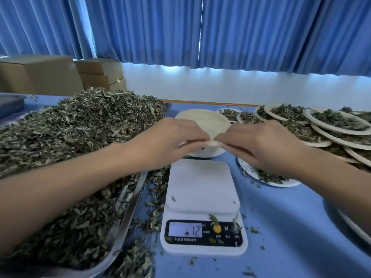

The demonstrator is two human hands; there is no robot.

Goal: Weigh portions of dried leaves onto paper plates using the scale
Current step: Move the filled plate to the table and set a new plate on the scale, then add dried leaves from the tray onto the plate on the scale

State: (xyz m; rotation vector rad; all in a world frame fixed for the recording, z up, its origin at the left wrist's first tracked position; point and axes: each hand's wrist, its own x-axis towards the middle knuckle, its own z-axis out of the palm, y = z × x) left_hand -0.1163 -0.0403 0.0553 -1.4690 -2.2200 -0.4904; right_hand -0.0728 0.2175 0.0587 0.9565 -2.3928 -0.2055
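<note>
Paper plate (206, 121), empty, lies at frame centre, just above the scale (201, 185). The left hand (170, 141) and right hand (259, 145) both pinch its near rim, equally close.

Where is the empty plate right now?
Centre of the head view, just beyond the scale, the empty plate has its near edge pinched by the left hand and right hand; leaf tray to its left, filled plates to its right.

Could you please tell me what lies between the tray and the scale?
Head view: spilled leaves on the table, between tray and scale.
</note>
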